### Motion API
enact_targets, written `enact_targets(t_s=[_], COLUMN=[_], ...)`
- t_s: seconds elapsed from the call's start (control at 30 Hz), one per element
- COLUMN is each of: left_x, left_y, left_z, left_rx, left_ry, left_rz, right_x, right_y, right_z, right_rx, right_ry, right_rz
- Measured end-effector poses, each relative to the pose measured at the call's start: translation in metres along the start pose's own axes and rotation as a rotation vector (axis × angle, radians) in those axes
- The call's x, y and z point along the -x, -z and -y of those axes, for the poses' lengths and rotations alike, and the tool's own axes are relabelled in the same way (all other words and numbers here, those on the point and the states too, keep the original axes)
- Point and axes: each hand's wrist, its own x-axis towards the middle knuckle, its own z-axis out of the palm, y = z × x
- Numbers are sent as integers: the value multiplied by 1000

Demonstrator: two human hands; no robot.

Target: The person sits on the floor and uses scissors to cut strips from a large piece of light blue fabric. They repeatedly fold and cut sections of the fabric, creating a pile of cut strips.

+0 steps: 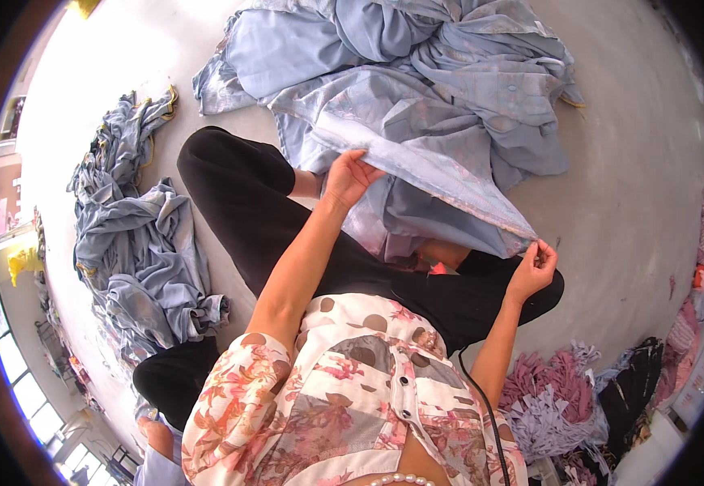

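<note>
A light blue-grey garment with a faint printed pattern [449,182] is stretched between my two hands, its edge running slantwise down to the right. My left hand [352,175] pinches that edge near its middle, thumb and fingers pressed on the cloth. At the lower right corner, my right hand [535,269] grips the tip of the fabric between thumb and fingers. The far part of the cloth runs into a large heap of the same blue-grey fabric [400,40] on the floor in front of me. My crossed legs in black trousers [238,194] lie under the near edge.
A second heap of blue-grey cloth with yellow edging [137,243] lies to my left. Pink and lilac fabric strips [554,393] are piled at the lower right beside black cloth [633,393]. A black cable [485,397] runs down over my shirt. The floor [619,202] is pale grey.
</note>
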Motion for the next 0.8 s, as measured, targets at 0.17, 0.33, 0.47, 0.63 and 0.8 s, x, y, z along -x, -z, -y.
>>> enact_targets(t_s=[0.17, 0.33, 0.47, 0.63, 0.8], left_x=[9, 31, 34, 30, 21], left_y=[-11, -30, -32, -27, 3], left_z=[32, 70, 89, 94, 80], left_rx=[-28, -85, -230, -298, 67], left_ry=[58, 164, 194, 266, 246], left_rz=[50, 116, 124, -38, -98], right_x=[-10, 26, 58, 53, 45], right_y=[-2, -52, -100, -102, -84], right_z=[-26, 56, 63, 45, 39], right_rx=[327, 12, 20, 145, 113], right_ry=[-145, 10, 190, 320, 305], right_rz=[181, 521, 664, 616, 557])
